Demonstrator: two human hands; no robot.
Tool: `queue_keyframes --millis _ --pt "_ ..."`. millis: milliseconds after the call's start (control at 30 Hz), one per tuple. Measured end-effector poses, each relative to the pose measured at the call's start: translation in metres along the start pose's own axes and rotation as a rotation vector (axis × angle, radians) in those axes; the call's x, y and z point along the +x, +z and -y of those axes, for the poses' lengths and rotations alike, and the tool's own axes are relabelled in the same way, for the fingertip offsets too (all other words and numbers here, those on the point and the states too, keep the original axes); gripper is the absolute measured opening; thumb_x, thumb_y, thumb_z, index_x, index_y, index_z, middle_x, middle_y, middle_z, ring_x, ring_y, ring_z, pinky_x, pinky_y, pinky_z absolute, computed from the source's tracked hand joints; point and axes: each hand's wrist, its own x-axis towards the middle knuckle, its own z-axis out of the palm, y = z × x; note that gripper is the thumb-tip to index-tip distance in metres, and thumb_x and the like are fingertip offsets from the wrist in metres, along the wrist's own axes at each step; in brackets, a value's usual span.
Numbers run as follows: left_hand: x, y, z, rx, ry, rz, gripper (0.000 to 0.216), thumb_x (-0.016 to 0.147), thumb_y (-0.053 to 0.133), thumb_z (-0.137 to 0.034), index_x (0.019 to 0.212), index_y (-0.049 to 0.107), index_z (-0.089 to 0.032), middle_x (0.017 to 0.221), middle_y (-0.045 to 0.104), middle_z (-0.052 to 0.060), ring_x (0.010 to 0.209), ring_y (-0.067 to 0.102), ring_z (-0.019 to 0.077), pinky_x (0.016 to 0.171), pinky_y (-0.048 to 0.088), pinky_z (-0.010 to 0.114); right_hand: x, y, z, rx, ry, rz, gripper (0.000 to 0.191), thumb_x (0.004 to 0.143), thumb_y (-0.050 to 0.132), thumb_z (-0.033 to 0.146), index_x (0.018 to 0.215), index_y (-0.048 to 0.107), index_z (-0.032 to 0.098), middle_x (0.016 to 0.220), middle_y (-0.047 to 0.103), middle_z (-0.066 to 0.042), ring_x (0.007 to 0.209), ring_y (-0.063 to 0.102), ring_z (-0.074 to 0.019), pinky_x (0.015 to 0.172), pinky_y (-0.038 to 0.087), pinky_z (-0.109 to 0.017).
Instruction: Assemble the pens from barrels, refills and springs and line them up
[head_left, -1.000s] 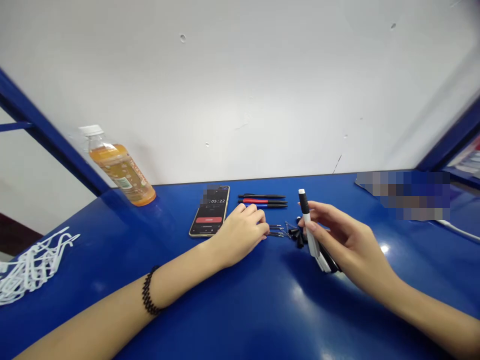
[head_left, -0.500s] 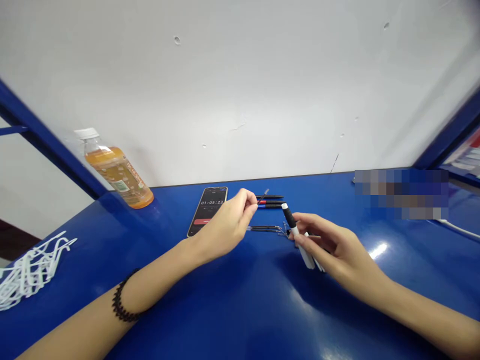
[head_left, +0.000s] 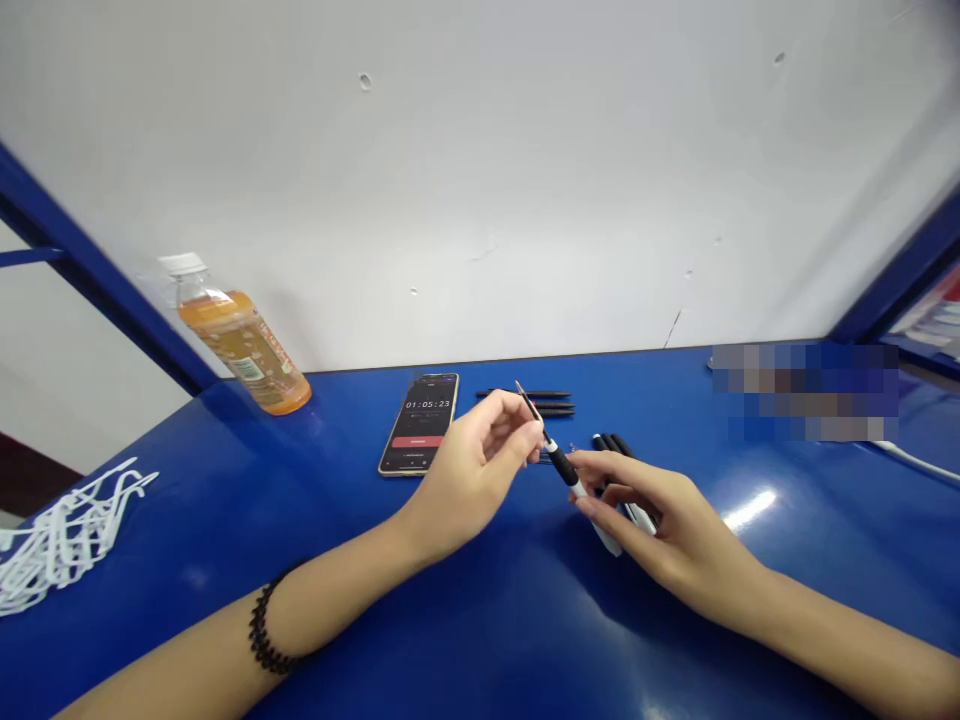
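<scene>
My left hand pinches a thin pen refill between thumb and fingers, its lower end at the open top of a black-and-white pen barrel. My right hand grips that barrel, tilted up to the left, just above the blue table. More pen barrels lie behind my right hand, partly hidden by its fingers. Several finished pens lie in a row beyond my left hand, black ones showing.
A phone with a running timer lies face up left of the pens. An orange drink bottle stands at the back left. White plastic strips lie at the left edge. A white wall closes the back.
My left hand lifted a refill off the table and brought it right to the barrel's top. My right hand tilted the barrel down and left to meet it.
</scene>
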Motion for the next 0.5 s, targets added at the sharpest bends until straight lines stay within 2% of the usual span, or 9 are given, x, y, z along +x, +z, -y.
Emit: queue_keyframes --millis 133,233,300,400,467,500 --pt "-0.003 0.005 0.007 -0.054 -0.082 0.074 0.021 0.076 0.06 -0.025 0.093 0.051 -0.018 0.087 0.055 0.001 0.083 0.053 0.0119 0.072 0.044 0.021 0.001 0.001 0.001 0.069 0.072 -0.031 0.019 0.083 0.049 0.028 0.1 0.051 0.021 0.08 0.058 -0.001 0.068 0.056 -0.0127 0.058 0.048 -0.022" --pt "-0.002 0.005 0.008 -0.06 -0.132 0.112 0.013 0.074 0.062 -0.022 0.084 0.057 -0.016 0.081 0.057 0.001 0.08 0.054 0.012 0.074 0.043 0.022 0.003 -0.001 0.002 0.123 0.1 -0.012 0.016 0.083 0.05 0.031 0.095 0.049 0.022 0.083 0.058 -0.001 0.071 0.057 -0.0124 0.06 0.048 -0.021" --pt "-0.003 0.002 0.005 -0.069 -0.148 0.078 0.01 0.074 0.061 -0.022 0.08 0.058 -0.014 0.082 0.059 0.001 0.081 0.056 0.0122 0.076 0.043 0.021 0.009 -0.007 0.001 0.08 0.092 0.004 0.015 0.085 0.047 0.032 0.095 0.049 0.021 0.085 0.059 -0.002 0.074 0.057 -0.0133 0.063 0.048 -0.023" --pt "-0.006 -0.008 -0.001 -0.07 -0.154 0.043 0.009 0.079 0.056 -0.022 0.082 0.055 -0.014 0.085 0.063 0.003 0.084 0.059 0.0132 0.076 0.044 0.022 0.024 -0.023 -0.008 -0.21 0.078 0.003 0.017 0.086 0.044 0.033 0.086 0.054 0.02 0.083 0.06 -0.003 0.072 0.056 -0.0151 0.063 0.046 -0.026" --pt "-0.012 -0.015 -0.002 -0.074 -0.157 0.063 0.008 0.083 0.049 -0.024 0.083 0.049 -0.016 0.076 0.062 0.001 0.073 0.061 0.0122 0.069 0.045 0.022 0.038 -0.033 -0.017 -0.519 0.045 0.121 0.017 0.085 0.045 0.029 0.079 0.059 0.02 0.084 0.061 -0.003 0.077 0.056 -0.0169 0.068 0.044 -0.029" --pt "-0.015 -0.018 -0.002 -0.072 -0.162 0.08 0.008 0.085 0.046 -0.025 0.083 0.046 -0.017 0.07 0.06 -0.001 0.064 0.059 0.0106 0.062 0.045 0.021 0.044 -0.036 -0.022 -0.562 0.039 0.154 0.016 0.083 0.048 0.027 0.077 0.061 0.019 0.084 0.061 -0.004 0.078 0.056 -0.0181 0.069 0.043 -0.03"
